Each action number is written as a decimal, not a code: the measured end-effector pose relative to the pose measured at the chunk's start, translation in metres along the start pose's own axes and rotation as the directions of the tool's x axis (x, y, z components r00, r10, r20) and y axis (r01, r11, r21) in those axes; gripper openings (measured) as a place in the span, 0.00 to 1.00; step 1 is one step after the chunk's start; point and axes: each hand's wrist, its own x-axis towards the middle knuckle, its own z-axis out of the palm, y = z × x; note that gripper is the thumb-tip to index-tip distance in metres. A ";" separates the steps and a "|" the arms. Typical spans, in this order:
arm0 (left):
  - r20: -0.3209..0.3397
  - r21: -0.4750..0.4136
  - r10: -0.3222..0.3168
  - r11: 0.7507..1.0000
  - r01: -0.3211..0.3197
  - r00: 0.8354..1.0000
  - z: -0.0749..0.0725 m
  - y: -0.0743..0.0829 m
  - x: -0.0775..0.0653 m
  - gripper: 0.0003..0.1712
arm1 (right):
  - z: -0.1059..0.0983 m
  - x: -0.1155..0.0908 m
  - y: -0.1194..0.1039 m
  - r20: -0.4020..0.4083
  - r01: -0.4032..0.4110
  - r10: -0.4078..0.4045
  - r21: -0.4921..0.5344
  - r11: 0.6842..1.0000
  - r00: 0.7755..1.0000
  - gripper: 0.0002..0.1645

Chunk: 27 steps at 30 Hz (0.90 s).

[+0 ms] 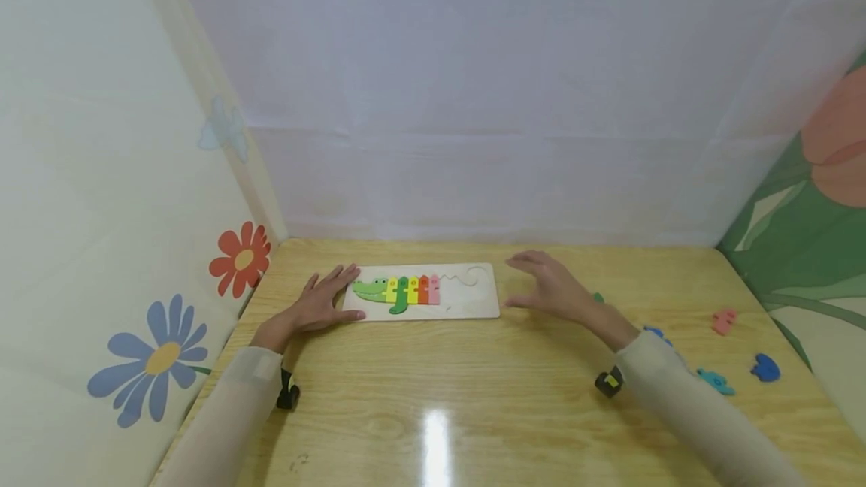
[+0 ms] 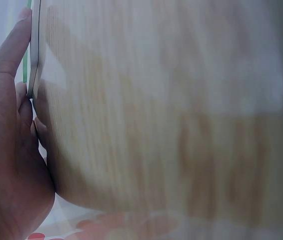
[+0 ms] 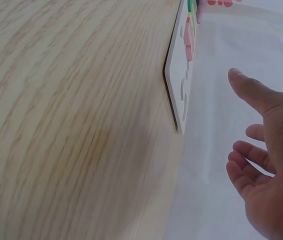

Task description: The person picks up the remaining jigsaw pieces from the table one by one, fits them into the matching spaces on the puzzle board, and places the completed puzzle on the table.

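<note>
A pale wooden puzzle board (image 1: 473, 307) lies on the table, with a crocodile's green head piece (image 1: 370, 290) at its left end. Yellow, green, orange and pink body pieces (image 1: 424, 289) follow, and a curled tail outline shows bare at the right. My left hand (image 1: 319, 303) rests at the board's left end, thumb and fingers spread along its corners. Off the right end, my right hand (image 1: 551, 288) hovers with thumb and fingers apart and nothing between them; the right wrist view shows its palm (image 3: 276, 185) empty too.
Loose puzzle pieces lie to the right: a pink one (image 1: 724, 321), a dark blue one (image 1: 766, 368) and a teal one (image 1: 716, 381). Another blue piece (image 1: 656, 334) and a green piece (image 1: 598, 297) show partly behind my right arm. A white cloth wall (image 1: 433, 171) stands behind the table.
</note>
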 end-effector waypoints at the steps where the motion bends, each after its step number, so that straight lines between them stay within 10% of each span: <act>1: -0.001 0.000 0.001 1.000 -0.001 1.000 0.000 0.000 0.000 0.60 | -0.001 -0.001 0.000 -0.002 -0.001 0.001 0.002 1.000 1.000 0.48; 27: 0.003 -0.009 0.005 1.000 -0.005 1.000 0.000 0.000 0.000 0.60 | -0.036 -0.039 0.025 -0.038 -0.014 0.012 -0.066 0.998 0.999 0.46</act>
